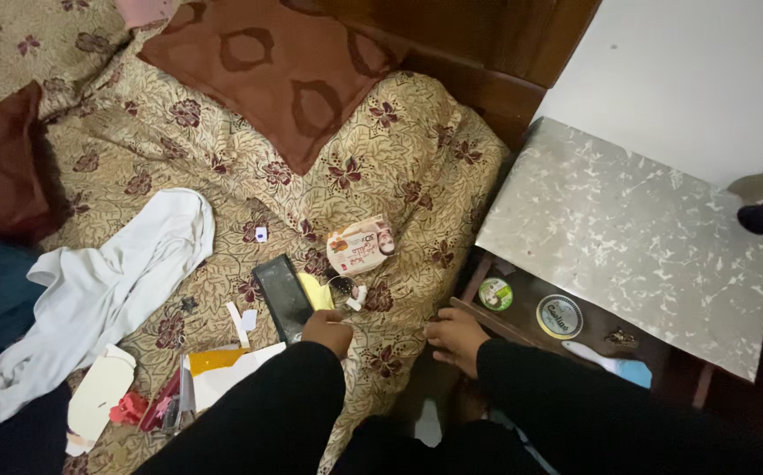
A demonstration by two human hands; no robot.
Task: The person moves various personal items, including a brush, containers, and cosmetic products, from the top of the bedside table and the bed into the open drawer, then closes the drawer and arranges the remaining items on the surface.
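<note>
Left hand (327, 332) grips the dark phone (282, 297) by its near end, fingers curled beneath. Right of the phone, right hand (457, 339) rests fingers together on the floral bedspread (417, 176) edge, seemingly bracing.

Pink-white carton (361, 245) and dark phone screen (283, 296) on bedspread

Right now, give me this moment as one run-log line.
left hand: on bedspread, at black phone | right hand: at bed edge, near open drawer | nearby: small carton, white cloth
</note>
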